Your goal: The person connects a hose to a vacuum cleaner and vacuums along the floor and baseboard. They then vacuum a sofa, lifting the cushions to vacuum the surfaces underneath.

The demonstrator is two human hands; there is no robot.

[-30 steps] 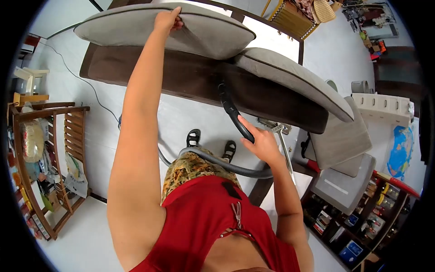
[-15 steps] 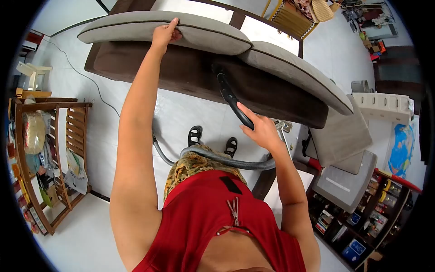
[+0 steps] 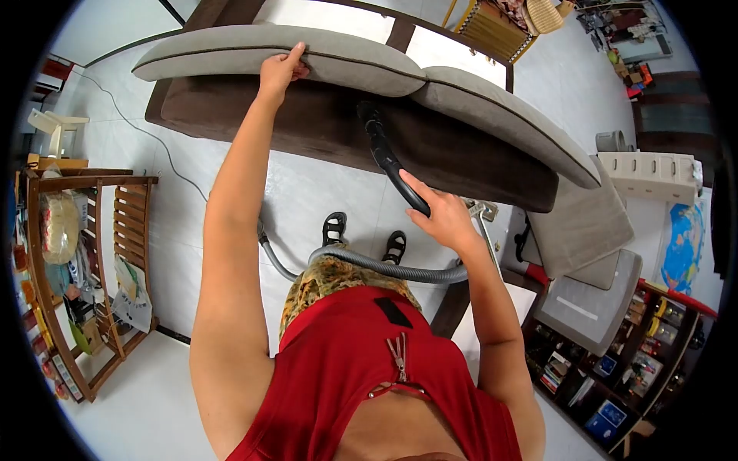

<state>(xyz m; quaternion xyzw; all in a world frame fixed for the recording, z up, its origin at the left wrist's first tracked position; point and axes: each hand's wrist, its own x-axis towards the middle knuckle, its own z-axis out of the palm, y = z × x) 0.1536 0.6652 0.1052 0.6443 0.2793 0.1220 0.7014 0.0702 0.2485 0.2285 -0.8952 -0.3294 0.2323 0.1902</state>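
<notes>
My right hand (image 3: 441,211) is wrapped round the black handle of a vacuum cleaner wand (image 3: 387,157). The wand's head lies on the dark brown sofa seat (image 3: 238,115), close under the back cushions, and its tip is hard to make out against the dark fabric. With fingers closed at its piped edge, my left hand (image 3: 281,73) grips the left grey back cushion (image 3: 207,50). A second grey cushion (image 3: 503,119) leans beside it on the right. The grey vacuum hose (image 3: 392,269) loops across in front of my legs.
Grey seat cushions (image 3: 580,230) are stacked at the right, by a dark shelf (image 3: 573,376) of books and boxes. A wooden rack (image 3: 131,230) stands left. A thin cord (image 3: 146,131) runs over the floor. Behind the sofa is a yellow chair (image 3: 496,31).
My left hand and the cushion edge it grips have come slightly lower. The wand's head has shifted a little up and left on the seat. Both grips stay the same.
</notes>
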